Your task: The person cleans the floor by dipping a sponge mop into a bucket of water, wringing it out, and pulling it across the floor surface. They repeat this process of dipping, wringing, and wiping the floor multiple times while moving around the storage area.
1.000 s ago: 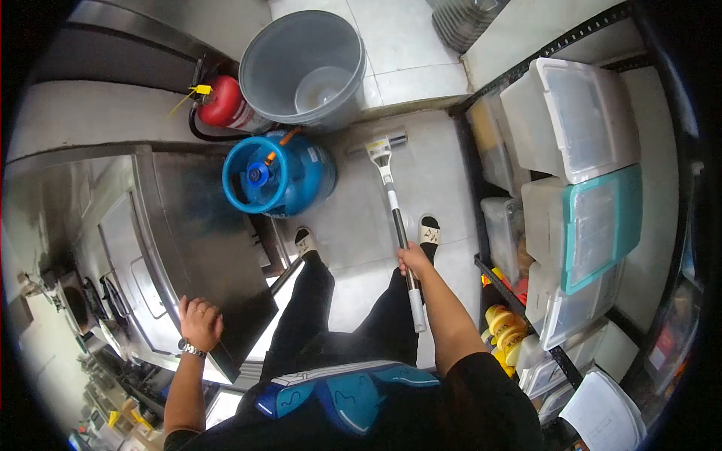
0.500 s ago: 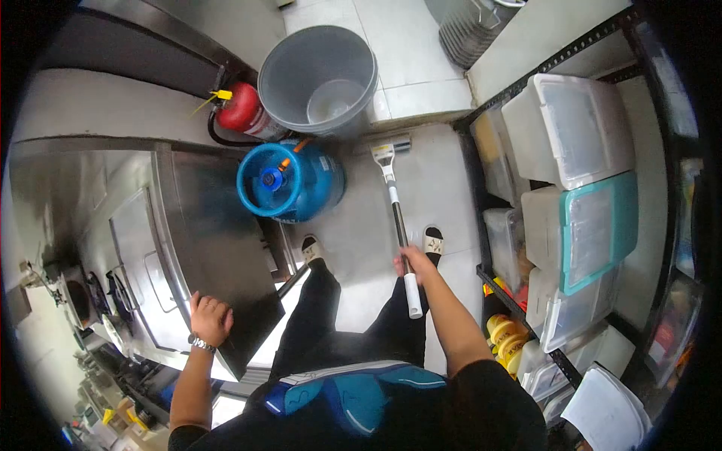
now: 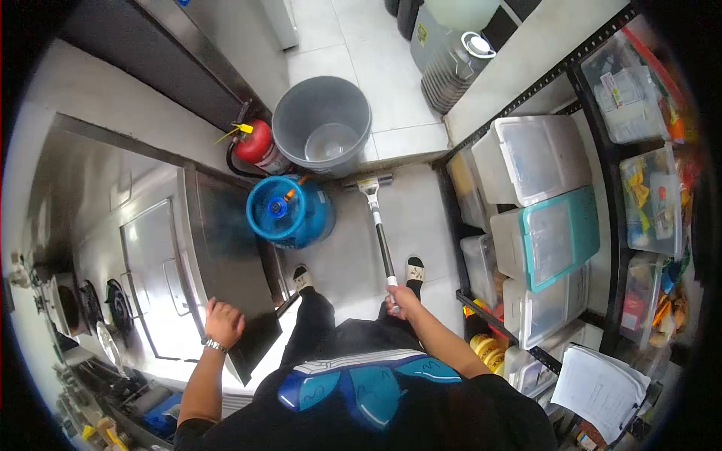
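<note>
My right hand point(image 3: 404, 301) is closed round the handle of a long floor tool point(image 3: 383, 240) with a white and dark pole. Its wide flat head lies on the grey floor near the raised step, just right of a blue gas cylinder point(image 3: 291, 212). My left hand point(image 3: 224, 323), with a metal watch at the wrist, is raised beside the steel cabinet point(image 3: 226, 255); its fingers are partly curled and nothing shows in them. A large grey bin point(image 3: 322, 124) stands behind the cylinder.
A red fire extinguisher point(image 3: 254, 143) stands left of the bin. On the right, a black rack point(image 3: 618, 218) holds lidded plastic boxes point(image 3: 560, 237) and a stack of papers point(image 3: 599, 387). Beyond the step stands a ribbed container point(image 3: 451, 75).
The view has tilted up and shows more beyond the bin. My right hand and the tool have shifted left and lower relative to the view; the tool's head stays near the step.
</note>
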A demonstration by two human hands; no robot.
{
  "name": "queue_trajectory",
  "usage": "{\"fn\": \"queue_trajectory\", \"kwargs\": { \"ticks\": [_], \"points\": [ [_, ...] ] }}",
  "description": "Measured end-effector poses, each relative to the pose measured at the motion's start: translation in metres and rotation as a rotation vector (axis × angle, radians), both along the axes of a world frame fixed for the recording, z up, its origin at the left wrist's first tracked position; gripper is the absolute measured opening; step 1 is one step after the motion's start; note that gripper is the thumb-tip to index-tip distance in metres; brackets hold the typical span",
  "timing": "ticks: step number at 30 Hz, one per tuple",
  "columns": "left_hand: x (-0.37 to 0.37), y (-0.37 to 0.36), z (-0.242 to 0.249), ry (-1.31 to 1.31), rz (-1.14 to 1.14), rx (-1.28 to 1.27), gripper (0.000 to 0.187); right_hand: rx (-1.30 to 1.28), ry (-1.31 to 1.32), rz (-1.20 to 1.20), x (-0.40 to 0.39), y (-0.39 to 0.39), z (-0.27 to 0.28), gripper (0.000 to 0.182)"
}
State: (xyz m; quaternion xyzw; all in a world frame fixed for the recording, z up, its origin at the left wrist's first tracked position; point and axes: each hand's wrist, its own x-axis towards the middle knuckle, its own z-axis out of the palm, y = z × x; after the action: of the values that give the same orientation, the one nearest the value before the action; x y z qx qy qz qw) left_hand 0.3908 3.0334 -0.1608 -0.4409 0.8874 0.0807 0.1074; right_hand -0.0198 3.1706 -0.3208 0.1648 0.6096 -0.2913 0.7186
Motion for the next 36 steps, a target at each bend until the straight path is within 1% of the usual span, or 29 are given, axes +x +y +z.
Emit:
{"fn": "queue_trajectory", "kwargs": {
  "ticks": [1,4,5,9,12,15,18,22,26,28,31,34,36],
  "points": [
    [0.001,0.000,0.000,-0.002,0.000,0.000,0.009,0.035,0.004,0.012,-0.002,-0.003,0.002,0.020],
    [0.001,0.001,0.002,0.012,-0.011,-0.020,0.009,0.027,-0.032,0.010,-0.011,-0.009,0.000,0.021],
    [0.001,0.001,0.002,0.021,-0.014,-0.031,0.009,0.044,-0.016,-0.026,-0.012,-0.013,-0.002,0.021],
    [0.000,0.003,0.003,0.011,0.004,-0.026,0.008,-0.004,-0.090,-0.129,-0.020,-0.044,0.015,0.022],
    [0.001,0.002,0.005,0.048,0.003,-0.050,0.007,0.015,-0.081,-0.120,-0.020,-0.057,0.023,0.022],
    [0.003,0.005,0.002,0.061,0.011,-0.072,0.007,0.011,-0.026,-0.018,-0.023,-0.055,0.020,0.022],
    [0.005,0.005,-0.001,0.062,0.010,-0.094,0.007,0.028,-0.021,-0.054,-0.037,-0.054,0.019,0.021],
    [0.006,0.005,-0.002,0.093,0.006,-0.106,0.007,-0.014,-0.065,-0.061,-0.049,-0.062,0.024,0.018],
    [0.005,0.005,-0.001,0.104,0.011,-0.101,0.007,-0.021,-0.057,-0.083,-0.035,-0.062,0.017,0.017],
    [0.005,0.006,-0.001,0.118,0.009,-0.118,0.006,0.000,-0.041,-0.069,-0.025,-0.058,0.015,0.017],
    [0.003,0.005,0.002,0.120,0.014,-0.105,0.006,0.016,-0.007,0.056,-0.022,-0.055,0.019,0.016],
    [0.005,0.004,0.001,0.113,0.019,-0.102,0.006,-0.017,0.151,0.194,-0.029,-0.059,0.039,0.014],
    [0.006,0.006,0.000,0.103,0.016,-0.103,0.006,-0.050,0.192,0.231,-0.035,-0.066,0.040,0.013]
  ]
}}
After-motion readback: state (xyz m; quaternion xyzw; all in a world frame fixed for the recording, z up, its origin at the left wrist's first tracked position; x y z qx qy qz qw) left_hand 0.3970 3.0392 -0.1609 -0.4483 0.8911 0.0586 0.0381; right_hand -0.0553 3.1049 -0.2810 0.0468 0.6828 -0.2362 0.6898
